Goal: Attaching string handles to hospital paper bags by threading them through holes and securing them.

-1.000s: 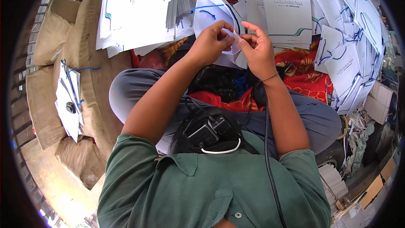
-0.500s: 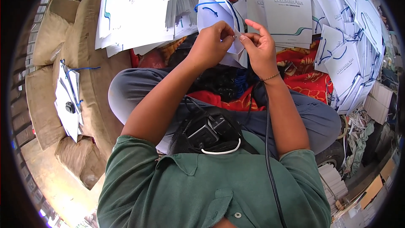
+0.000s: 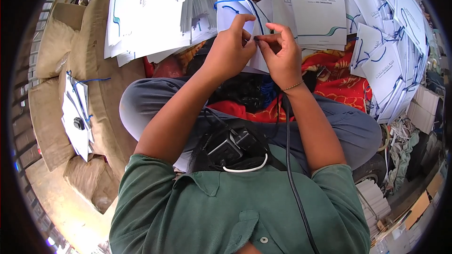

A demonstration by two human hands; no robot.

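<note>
While one stack of white paper (image 3: 146, 11) lies at left, one blue-corded white bag (image 3: 225, 18) is just right of it, its edge pinched by the left hand (image 3: 231, 47) and right hand (image 3: 282, 55); one bag heap (image 3: 386, 63) spreads far right.

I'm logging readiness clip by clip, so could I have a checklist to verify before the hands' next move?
- Left hand on the white bag: ok.
- Right hand at the bag: ok, thumb and finger beside its edge.
- What the right fingertips pinch: cannot tell, too small.
- Blue cord visible on the bag: ok.
- Black cable clear of the right wrist: cannot tell, it runs up close by.
- Right-hand pile of bags squared up: not ok, overlapping at odd angles.
</note>
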